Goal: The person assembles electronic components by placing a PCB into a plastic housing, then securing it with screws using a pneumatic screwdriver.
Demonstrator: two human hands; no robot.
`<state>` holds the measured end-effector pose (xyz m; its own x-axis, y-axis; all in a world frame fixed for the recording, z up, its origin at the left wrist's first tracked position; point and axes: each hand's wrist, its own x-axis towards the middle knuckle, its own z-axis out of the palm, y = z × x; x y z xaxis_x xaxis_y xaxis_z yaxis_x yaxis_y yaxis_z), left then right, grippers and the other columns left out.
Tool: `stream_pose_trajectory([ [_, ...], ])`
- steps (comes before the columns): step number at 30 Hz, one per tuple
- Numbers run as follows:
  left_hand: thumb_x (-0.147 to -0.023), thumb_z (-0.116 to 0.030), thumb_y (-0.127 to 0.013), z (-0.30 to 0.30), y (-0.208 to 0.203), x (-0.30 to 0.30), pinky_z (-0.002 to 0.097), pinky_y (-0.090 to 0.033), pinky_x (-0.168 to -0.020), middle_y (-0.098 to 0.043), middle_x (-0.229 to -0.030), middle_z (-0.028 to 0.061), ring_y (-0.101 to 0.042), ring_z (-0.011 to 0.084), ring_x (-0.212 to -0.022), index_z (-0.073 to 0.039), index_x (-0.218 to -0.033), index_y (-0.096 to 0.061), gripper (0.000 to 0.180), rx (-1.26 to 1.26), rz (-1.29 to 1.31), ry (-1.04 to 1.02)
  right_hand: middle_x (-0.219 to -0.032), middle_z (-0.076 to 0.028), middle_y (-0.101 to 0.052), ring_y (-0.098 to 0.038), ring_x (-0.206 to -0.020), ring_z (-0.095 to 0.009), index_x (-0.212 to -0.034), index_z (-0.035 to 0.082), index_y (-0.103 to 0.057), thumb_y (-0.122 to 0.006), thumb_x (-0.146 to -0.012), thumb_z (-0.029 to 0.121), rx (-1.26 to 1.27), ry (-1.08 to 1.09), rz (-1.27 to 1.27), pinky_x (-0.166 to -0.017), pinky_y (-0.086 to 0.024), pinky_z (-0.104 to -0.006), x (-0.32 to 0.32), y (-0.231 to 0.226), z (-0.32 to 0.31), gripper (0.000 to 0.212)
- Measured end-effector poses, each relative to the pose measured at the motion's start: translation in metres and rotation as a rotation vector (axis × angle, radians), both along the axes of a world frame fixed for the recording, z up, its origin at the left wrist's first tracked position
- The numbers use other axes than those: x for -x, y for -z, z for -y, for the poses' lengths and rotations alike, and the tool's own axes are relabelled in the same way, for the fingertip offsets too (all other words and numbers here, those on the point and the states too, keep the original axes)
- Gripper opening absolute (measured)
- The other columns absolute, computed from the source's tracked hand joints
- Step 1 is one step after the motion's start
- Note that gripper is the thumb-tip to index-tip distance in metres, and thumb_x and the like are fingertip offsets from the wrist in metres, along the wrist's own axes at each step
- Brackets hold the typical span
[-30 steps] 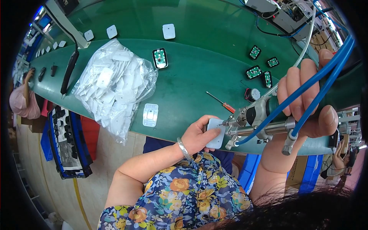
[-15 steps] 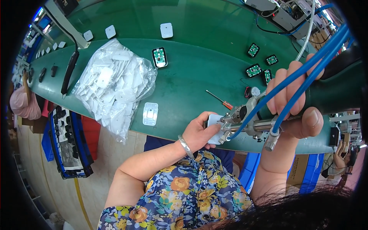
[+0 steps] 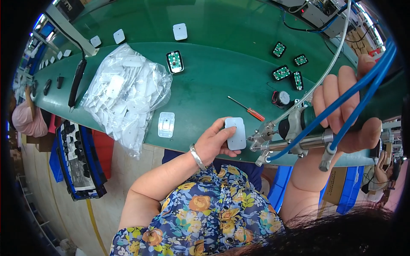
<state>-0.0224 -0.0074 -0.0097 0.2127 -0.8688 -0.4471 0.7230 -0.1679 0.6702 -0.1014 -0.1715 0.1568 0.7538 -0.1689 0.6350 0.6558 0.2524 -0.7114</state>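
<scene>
My left hand (image 3: 210, 144) grips a small white rectangular plastic casing (image 3: 236, 135) above the table's front edge, thumb on its face. Around the body of a power screwdriver (image 3: 277, 145), with metal fittings and blue hoses, my right hand (image 3: 341, 102) is closed. The screwdriver's tip points left toward the casing, with a small gap between them. Farther back lies a hand screwdriver (image 3: 255, 114) with a red handle. Beside the power screwdriver rests a small round black-and-white part (image 3: 281, 99).
A clear bag of white plastic covers (image 3: 128, 85) lies left, near a translucent tray-like piece (image 3: 166, 124). Green circuit boards in black cases (image 3: 282, 73) sit at right, another (image 3: 175, 62) at centre. A black pen-shaped tool (image 3: 77, 83) hangs at left. Another person (image 3: 27, 113) sits far left.
My right hand has drawn the power screwdriver to the right, away from the casing. My left hand has shifted slightly left and up with the casing, whose face now shows more fully.
</scene>
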Motion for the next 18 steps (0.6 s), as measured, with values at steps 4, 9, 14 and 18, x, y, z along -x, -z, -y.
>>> stream_pose_trajectory([
  [4,-0.088,-0.025,-0.043,-0.0001,-0.0047,-0.0008,0.0275,-0.052,-0.059,-0.056,-0.097,0.0114,-0.061,0.0215,-0.076,-0.008,-0.123,-0.032,0.040,0.097,-0.154,0.024,-0.070,0.001,-0.044,-0.044,-0.056,-0.007,-0.128,0.000,-0.021,-0.063,-0.076,0.029,0.048,0.036,-0.020,-0.053,-0.040,-0.0206,0.0045,-0.0039,-0.0017,0.072],
  [9,-0.088,-0.026,-0.042,0.0006,-0.0047,0.0017,0.0285,-0.053,-0.062,-0.056,-0.098,0.0118,-0.061,0.0221,-0.078,-0.007,-0.123,-0.032,0.041,0.107,-0.133,0.032,-0.071,0.002,-0.044,-0.045,-0.057,-0.007,-0.128,0.001,-0.020,-0.061,-0.078,0.030,0.071,0.025,-0.010,-0.054,-0.040,-0.0209,0.0052,-0.0019,-0.0014,0.071],
  [14,-0.088,-0.025,-0.043,0.0038,-0.0072,0.0029,0.0299,-0.054,-0.062,-0.056,-0.098,0.0118,-0.061,0.0221,-0.078,-0.006,-0.122,-0.033,0.040,0.112,-0.147,0.034,-0.072,0.002,-0.044,-0.045,-0.057,-0.007,-0.129,0.002,-0.019,-0.060,-0.078,0.031,0.088,0.041,-0.025,-0.054,-0.040,-0.0206,0.0063,-0.0021,0.0024,0.072],
  [18,-0.088,-0.024,-0.045,0.0021,-0.0077,0.0037,0.0307,-0.054,-0.063,-0.056,-0.097,0.0115,-0.061,0.0219,-0.079,-0.005,-0.121,-0.034,0.039,0.125,-0.155,-0.022,-0.070,0.002,-0.044,-0.044,-0.057,-0.007,-0.127,0.004,-0.023,-0.060,-0.078,0.031,0.155,-0.034,0.047,-0.053,-0.040,-0.0205,0.0005,0.0033,0.0041,0.067],
])
